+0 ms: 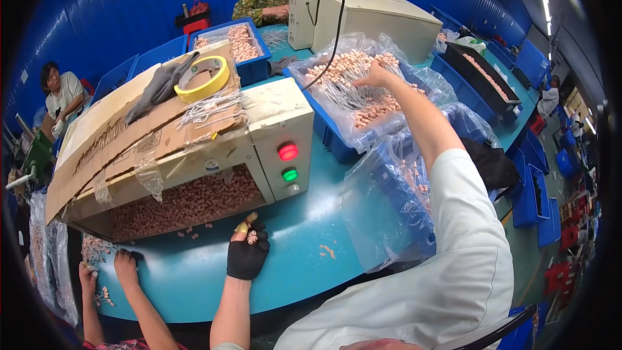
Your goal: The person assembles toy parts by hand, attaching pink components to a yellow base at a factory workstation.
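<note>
Hands of a co-worker (107, 272) are seen at the lower left edge of the teal table (194, 279), resting by a scatter of small pink parts. Above them, a beige machine (194, 155) is topped with cardboard, a grey cloth (159, 87) and a roll of yellow tape (204, 78), and its open front tray is filled with brownish-pink pieces (184, 204). A red lamp (287, 151) and a green lamp (289, 174) are shown lit on the machine's right-hand panel.

Just below that panel, the left hand (247, 249), in a black fingerless glove, is laid on the table; a few small pink pieces (252, 236) are pinched between its fingertips, and the fingers are curled closed around them. A couple of stray orange bits (327, 251) are left on the table just to its right.

Further right, the right arm in a white sleeve is stretched out over a blue bin (337, 136) lined with clear plastic. The right hand (376, 76) is pressed down onto a heap of pink-tipped wire pieces (353, 68) in that bin, fingers bent into the pile; whether anything is actually gripped cannot be told. Behind the bin, a cream-coloured box-shaped unit (369, 23) is set, and two more people are seated beyond it.
</note>
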Demonstrator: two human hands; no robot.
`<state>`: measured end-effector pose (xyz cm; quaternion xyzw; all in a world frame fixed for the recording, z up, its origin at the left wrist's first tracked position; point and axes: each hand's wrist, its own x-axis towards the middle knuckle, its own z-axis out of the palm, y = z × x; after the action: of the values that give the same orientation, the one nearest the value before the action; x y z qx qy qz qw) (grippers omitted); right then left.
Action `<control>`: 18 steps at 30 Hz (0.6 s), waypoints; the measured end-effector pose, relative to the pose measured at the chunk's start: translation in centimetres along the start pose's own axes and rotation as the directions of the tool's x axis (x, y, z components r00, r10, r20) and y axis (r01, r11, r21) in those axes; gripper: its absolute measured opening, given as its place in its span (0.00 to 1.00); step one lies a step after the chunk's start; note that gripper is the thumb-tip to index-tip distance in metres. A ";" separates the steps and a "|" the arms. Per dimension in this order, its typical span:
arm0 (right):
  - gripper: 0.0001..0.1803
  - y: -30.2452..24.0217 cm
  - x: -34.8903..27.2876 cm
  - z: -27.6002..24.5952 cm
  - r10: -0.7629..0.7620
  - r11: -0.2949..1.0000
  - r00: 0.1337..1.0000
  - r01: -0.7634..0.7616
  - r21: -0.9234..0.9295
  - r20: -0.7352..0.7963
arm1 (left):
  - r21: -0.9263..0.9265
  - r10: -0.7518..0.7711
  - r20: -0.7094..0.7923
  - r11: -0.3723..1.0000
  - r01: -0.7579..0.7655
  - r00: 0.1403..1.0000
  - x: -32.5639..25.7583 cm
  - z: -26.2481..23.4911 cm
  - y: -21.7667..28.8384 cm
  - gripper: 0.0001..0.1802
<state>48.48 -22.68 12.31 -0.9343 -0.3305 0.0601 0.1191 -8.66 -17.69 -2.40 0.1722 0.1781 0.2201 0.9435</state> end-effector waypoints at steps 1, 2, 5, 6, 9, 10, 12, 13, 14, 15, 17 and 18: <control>0.78 -0.3 0.5 0.5 -0.003 1.000 1.000 0.003 0.004 0.001 | 0.014 -0.003 -0.037 1.000 0.003 0.999 -0.2 0.0 0.1 0.18; 0.79 -0.5 1.0 0.9 -0.027 0.999 0.999 0.026 0.030 0.037 | 0.017 -0.001 -0.039 1.000 0.001 0.999 -0.2 0.2 0.2 0.18; 0.80 -1.2 2.0 1.9 -0.012 0.999 0.996 0.008 0.040 0.093 | -0.007 -0.014 -0.059 1.000 0.014 0.998 -0.3 0.7 0.3 0.18; 0.79 -1.5 2.3 2.1 0.010 0.999 0.995 -0.013 0.030 0.101 | -0.005 -0.014 -0.061 1.000 0.014 0.998 -0.3 0.8 0.3 0.18; 0.73 -2.4 2.8 1.2 0.028 0.997 0.996 -0.034 0.065 0.084 | 0.027 0.000 -0.091 1.000 0.002 0.996 -0.6 0.8 0.5 0.18; 0.67 -2.6 3.0 0.6 0.008 0.998 0.997 -0.014 0.065 0.082 | 0.002 -0.018 -0.070 1.000 0.018 0.997 -0.5 0.8 0.5 0.18; 0.65 -3.3 3.2 0.1 0.039 0.998 0.990 -0.046 0.048 0.136 | -0.023 -0.031 -0.053 0.999 0.030 0.998 -0.6 0.9 0.6 0.18; 0.63 -3.2 3.5 0.0 0.081 0.996 0.980 -0.087 0.026 0.183 | 0.008 -0.026 -0.075 1.000 0.026 0.997 -0.6 1.1 0.6 0.17; 0.64 -3.3 4.0 0.4 0.112 0.993 0.976 -0.118 0.023 0.187 | 0.039 -0.020 -0.097 0.999 0.023 0.995 -0.6 1.2 0.6 0.17; 0.64 -3.3 4.2 0.8 0.113 0.993 0.976 -0.120 0.024 0.186 | 0.040 -0.020 -0.096 0.999 0.024 0.995 -0.6 1.3 0.6 0.17; 0.64 -2.2 5.2 1.7 0.128 0.991 0.991 -0.127 -0.042 0.026 | -0.013 -0.055 -0.085 0.998 0.054 0.995 -0.3 1.6 0.5 0.17; 0.62 -1.1 5.4 1.7 0.072 0.997 0.997 -0.072 0.002 -0.027 | -0.012 -0.058 -0.080 0.998 0.057 0.995 -0.1 1.4 0.4 0.17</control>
<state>51.67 -18.14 10.81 -0.9463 -0.2949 0.0520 0.1216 -8.32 -17.68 -1.00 0.1534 0.2197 0.2004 0.9424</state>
